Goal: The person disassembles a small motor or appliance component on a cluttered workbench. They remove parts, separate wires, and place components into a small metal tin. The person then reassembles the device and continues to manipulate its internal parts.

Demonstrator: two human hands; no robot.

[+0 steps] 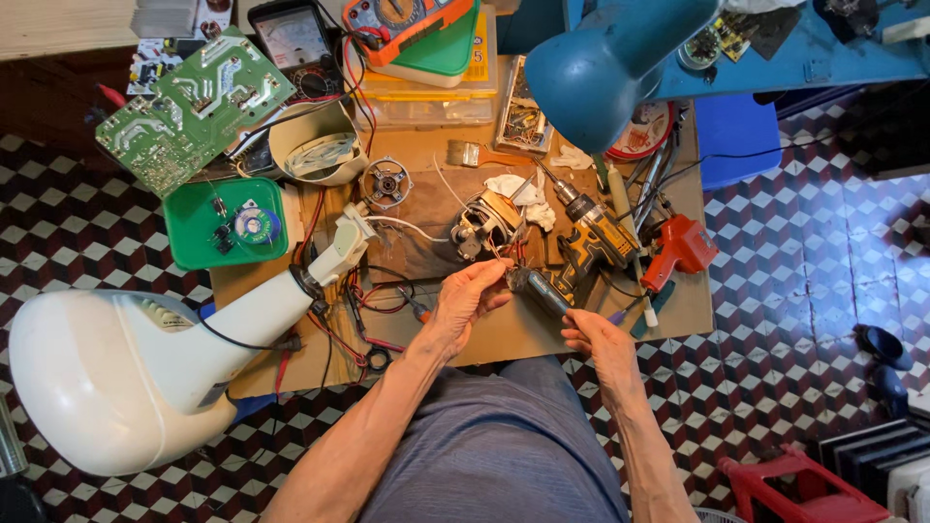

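Observation:
My left hand (467, 296) is raised over the brown board (504, 334), its fingertips pinched on thin red and dark wires (511, 260) that run from a small motor with copper windings (482, 225). My right hand (595, 336) grips the rear end of a dark grey cylindrical tool (539, 290). The tool's front end points at the wires by my left fingertips. Just beyond the tool lies a yellow and black cordless drill (593, 246).
A white fan housing with its neck (116, 373) fills the left. Behind it are a green circuit board (192, 108), a green tray (225, 225), a white bowl (315, 145) and two meters. A blue lamp (610, 63) hangs over the back right, near a red gun-shaped tool (680, 249).

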